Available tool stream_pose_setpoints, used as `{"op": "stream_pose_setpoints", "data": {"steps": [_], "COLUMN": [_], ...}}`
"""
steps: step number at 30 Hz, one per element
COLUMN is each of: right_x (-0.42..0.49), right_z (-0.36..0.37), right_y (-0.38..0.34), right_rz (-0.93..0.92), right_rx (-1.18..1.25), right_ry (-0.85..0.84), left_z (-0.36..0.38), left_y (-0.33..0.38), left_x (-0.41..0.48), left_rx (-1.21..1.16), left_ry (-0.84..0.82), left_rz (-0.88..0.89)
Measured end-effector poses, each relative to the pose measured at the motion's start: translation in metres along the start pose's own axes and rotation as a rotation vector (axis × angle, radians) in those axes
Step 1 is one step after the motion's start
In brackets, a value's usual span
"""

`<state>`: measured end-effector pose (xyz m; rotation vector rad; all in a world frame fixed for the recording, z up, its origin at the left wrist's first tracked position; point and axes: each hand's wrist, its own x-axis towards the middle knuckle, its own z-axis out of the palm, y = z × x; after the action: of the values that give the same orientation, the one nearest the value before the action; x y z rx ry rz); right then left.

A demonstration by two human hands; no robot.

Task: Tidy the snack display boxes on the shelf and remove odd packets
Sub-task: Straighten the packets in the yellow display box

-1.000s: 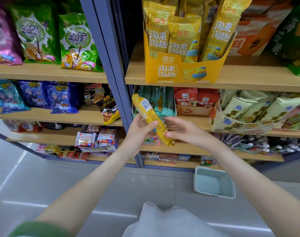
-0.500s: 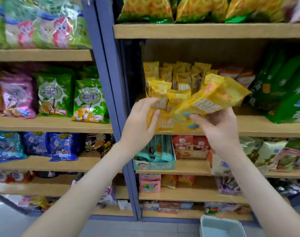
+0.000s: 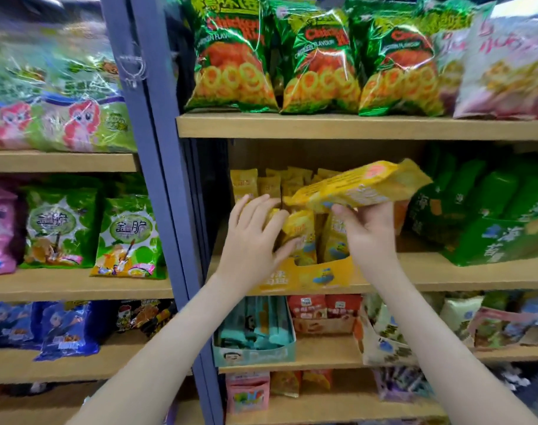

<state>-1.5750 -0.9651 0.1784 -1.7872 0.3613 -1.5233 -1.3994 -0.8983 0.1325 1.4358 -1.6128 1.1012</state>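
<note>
Yellow snack packet (image 3: 356, 187), likely light, crinkly and slippery, is gripped mid-length by the right hand (image 3: 368, 228) while the flat-fingered left hand (image 3: 252, 237) parts the display box (image 3: 307, 276) stock.

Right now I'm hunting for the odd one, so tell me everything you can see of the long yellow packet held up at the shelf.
The long yellow packet is a glossy, plastic-looking wrapper with blurred print and a flat sealed end at upper right. It is held nearly level, rising to the right, above the yellow display box of similar packets. The right hand grips it from below, thumb on its near face. Whether its left end touches the boxed packets is unclear.
</note>
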Motion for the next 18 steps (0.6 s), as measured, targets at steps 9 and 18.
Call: {"op": "stream_pose_setpoints", "data": {"steps": [9, 18], "right_x": [0.010, 0.016], "right_z": [0.010, 0.018], "right_y": [0.038, 0.047], "right_rz": [0.119, 0.026], "right_rx": [-0.364, -0.395], "right_ry": [-0.710, -0.685], "left_z": [-0.001, -0.007], "left_y": [-0.012, -0.014], "left_x": [-0.007, 0.006], "left_rx": [-0.003, 0.035], "left_ry": [0.058, -0.023], "left_rz": [0.132, 0.101]}}
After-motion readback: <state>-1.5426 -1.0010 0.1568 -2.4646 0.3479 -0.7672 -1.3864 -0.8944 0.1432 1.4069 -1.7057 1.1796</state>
